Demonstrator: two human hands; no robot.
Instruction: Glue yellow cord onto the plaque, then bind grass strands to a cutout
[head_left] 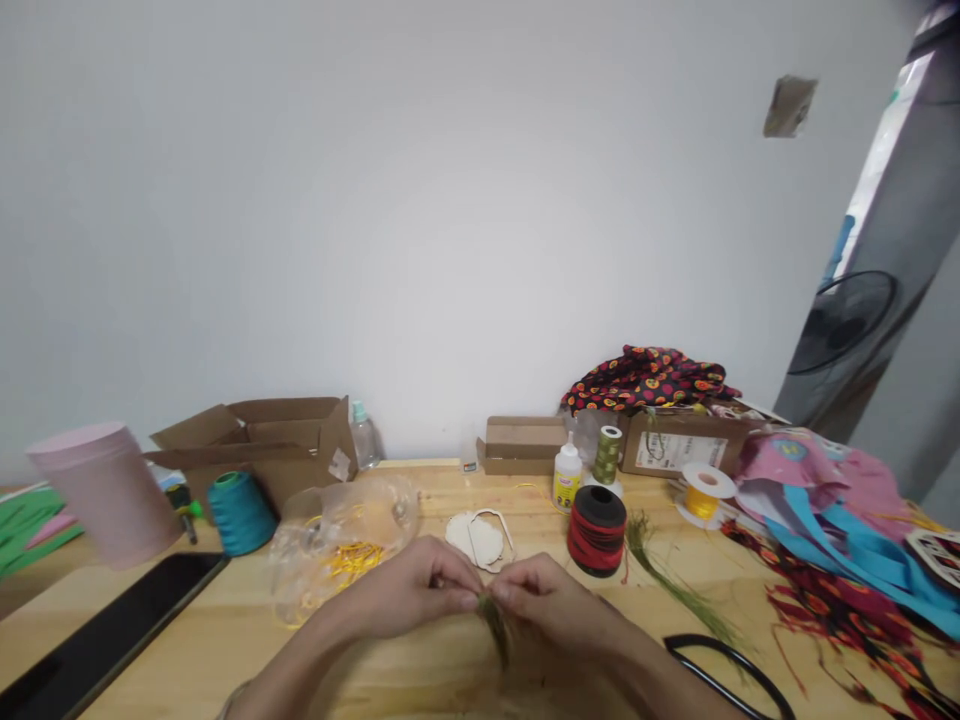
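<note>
At the front middle of the table, my left hand (424, 590) and my right hand (546, 602) meet fingertip to fingertip. Both pinch the upper end of a small olive-green thread tassel (495, 632), whose loose strands hang down between them. The fingers cover its top, so any knot there is hidden. Just beyond the hands lie pale flat cut-out shapes (478, 540). To the right of them stands a spool of red cord (596, 540) with black ends. Beside it lies a longer bundle of green threads (679, 585).
Left are a plastic bag with yellow cord (352, 560), a teal thread cone (240, 515), a phone (112, 630), a pink canister (112, 495) and an open carton (300, 440). Right are a glue bottle (568, 478), yellow ribbon spool (703, 493), black-handled scissors (727, 660) and fabric scraps (840, 620).
</note>
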